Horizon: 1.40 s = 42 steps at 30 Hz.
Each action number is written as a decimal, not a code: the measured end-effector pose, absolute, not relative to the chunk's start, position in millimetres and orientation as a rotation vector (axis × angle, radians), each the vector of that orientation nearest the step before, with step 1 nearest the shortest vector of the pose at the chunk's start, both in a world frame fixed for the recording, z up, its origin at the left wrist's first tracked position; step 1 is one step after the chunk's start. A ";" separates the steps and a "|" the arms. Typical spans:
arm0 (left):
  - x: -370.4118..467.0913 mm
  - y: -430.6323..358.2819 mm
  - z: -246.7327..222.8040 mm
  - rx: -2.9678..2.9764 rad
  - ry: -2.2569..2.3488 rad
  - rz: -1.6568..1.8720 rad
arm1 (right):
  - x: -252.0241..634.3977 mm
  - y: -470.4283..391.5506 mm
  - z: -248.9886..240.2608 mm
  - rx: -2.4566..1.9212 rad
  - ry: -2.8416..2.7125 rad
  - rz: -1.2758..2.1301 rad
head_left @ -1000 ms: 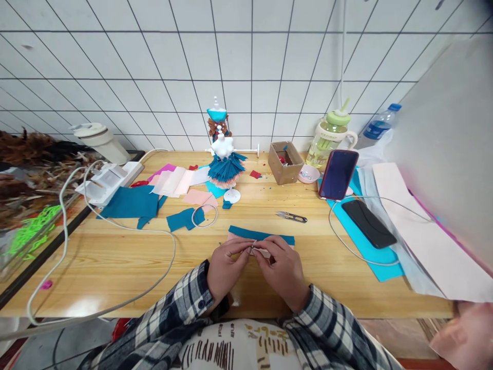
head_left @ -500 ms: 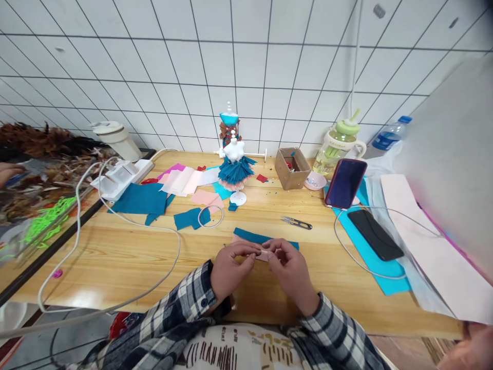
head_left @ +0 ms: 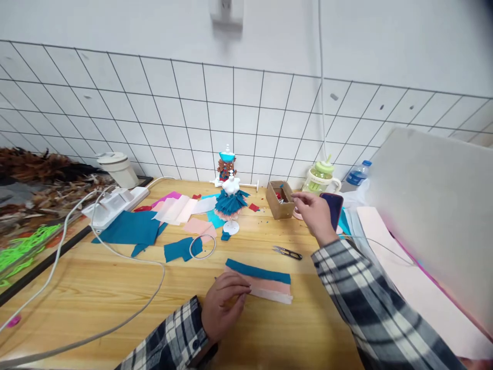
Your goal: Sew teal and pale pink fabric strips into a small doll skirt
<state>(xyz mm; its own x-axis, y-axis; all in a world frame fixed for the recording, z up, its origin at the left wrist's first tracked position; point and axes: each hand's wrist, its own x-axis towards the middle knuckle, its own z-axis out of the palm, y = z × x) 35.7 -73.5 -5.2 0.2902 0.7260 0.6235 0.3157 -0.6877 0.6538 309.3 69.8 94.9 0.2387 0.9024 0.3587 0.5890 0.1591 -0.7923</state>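
Observation:
A layered fabric strip [head_left: 269,287] in teal, peach and pale pink lies flat on the wooden table. Its left end is under my left hand [head_left: 227,303], whose thumb and fingertips are pinched together at the pale lower edge. My right hand [head_left: 318,216] is stretched out to the back right, beside the small cardboard box [head_left: 280,208] and over a pink dish [head_left: 297,214], mostly hidden by it. Its fingers point left, thumb a little apart, with nothing visible between them. Thread snips [head_left: 287,252] rest between the strip and the box.
Two mini dress forms stand at the back; the front one [head_left: 231,203] wears a teal ruffled skirt. Teal fabric [head_left: 127,227], a white ring [head_left: 202,247] and a power strip [head_left: 115,208] with trailing cable are left. A phone [head_left: 334,208], green-lidded jug [head_left: 321,177] and water bottle are right.
My right hand has let go of the strip and moved to the box and dish. The strip now lies flat, my left hand still at its left end. The view has tilted up.

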 end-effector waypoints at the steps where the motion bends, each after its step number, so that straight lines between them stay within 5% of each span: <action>1: 36.0 -73.0 -6.0 2.170 0.935 1.359 | 313.3 87.6 94.1 -1.625 -1.515 0.321; 26: 38.0 -70.4 -8.4 2.131 1.051 1.303 | 325.7 143.8 60.2 -1.763 -1.613 0.201; 37: 40.1 -71.9 -0.9 2.011 1.113 1.291 | 222.3 -66.0 39.9 -1.315 -1.765 0.474; 42: 41.2 -73.3 4.1 2.032 1.075 1.278 | 204.7 -90.1 16.5 -1.374 -1.670 0.548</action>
